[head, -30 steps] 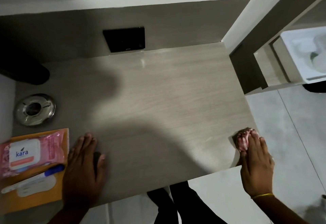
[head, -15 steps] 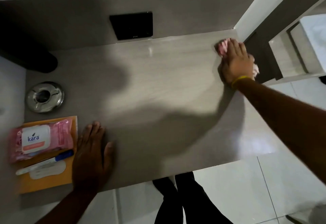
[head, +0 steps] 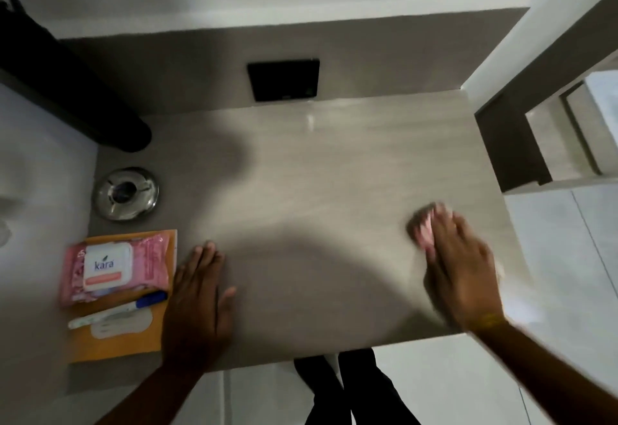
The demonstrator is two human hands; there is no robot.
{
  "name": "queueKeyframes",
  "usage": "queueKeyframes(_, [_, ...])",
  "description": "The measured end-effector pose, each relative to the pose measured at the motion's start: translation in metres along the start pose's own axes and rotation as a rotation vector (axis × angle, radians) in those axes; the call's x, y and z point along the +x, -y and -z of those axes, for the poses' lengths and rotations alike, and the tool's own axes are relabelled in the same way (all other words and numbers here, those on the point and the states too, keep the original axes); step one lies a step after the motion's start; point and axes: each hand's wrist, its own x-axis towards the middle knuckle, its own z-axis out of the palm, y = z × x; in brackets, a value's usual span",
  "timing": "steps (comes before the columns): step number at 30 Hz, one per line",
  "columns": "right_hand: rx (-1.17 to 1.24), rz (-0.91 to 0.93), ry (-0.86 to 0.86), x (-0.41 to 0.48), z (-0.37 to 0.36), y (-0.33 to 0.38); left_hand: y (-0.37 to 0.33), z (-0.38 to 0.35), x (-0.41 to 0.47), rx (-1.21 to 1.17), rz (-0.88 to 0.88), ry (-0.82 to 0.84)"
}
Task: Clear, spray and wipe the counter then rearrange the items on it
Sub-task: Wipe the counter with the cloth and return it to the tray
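The grey wood-grain counter (head: pixel 317 170) fills the middle of the view. My right hand (head: pixel 463 267) presses a pink cloth (head: pixel 423 232) flat on the counter near its right front part; the hand is motion-blurred and covers most of the cloth. My left hand (head: pixel 197 301) lies flat, palm down, fingers together, on the front left of the counter, holding nothing. Just left of it lie a pink wipes pack (head: pixel 113 267) and a white-and-blue pen-like stick (head: pixel 117 309) on an orange envelope (head: pixel 123 344).
A round metal ashtray (head: pixel 125 194) sits behind the envelope. A black wall plate (head: pixel 283 79) is on the back panel. A dark bar (head: pixel 67 90) slants in at the back left. A dark cabinet edge (head: pixel 508 143) bounds the right side; tiled floor and my legs (head: pixel 347 391) lie below.
My right hand has swept the cloth from the front right corner to the back right corner, then back toward the front right. The left hand stayed flat in place.
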Motion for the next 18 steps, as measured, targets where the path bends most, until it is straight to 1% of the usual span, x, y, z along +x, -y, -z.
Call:
queueKeyframes(2, [-0.047,-0.036,0.046,-0.066,-0.018,0.010,0.001,0.001,0.001,0.002,0.001,0.015])
queueKeyframes(4, [-0.090,-0.076,0.064,-0.107,-0.033,0.033,0.001,0.002,0.002,0.007,0.000,0.031])
queueKeyframes(7, [-0.049,-0.126,0.059,-0.114,-0.045,0.086,0.001,0.003,0.002,0.008,-0.004,0.048])
queueKeyframes(11, [0.041,0.005,0.032,-0.104,-0.066,0.173,0.002,0.002,0.000,0.002,-0.006,0.060])
queueKeyframes(14, [0.109,0.209,0.113,-0.108,-0.082,0.244,0.001,0.001,0.000,-0.012,-0.017,0.045])
queueKeyframes(15, [0.123,0.251,0.143,-0.110,-0.088,0.265,0.001,0.000,0.000,-0.020,-0.012,0.037])
queueKeyframes(18, [0.175,0.254,0.178,-0.111,-0.093,0.301,0.003,-0.001,-0.002,-0.054,0.013,0.018])
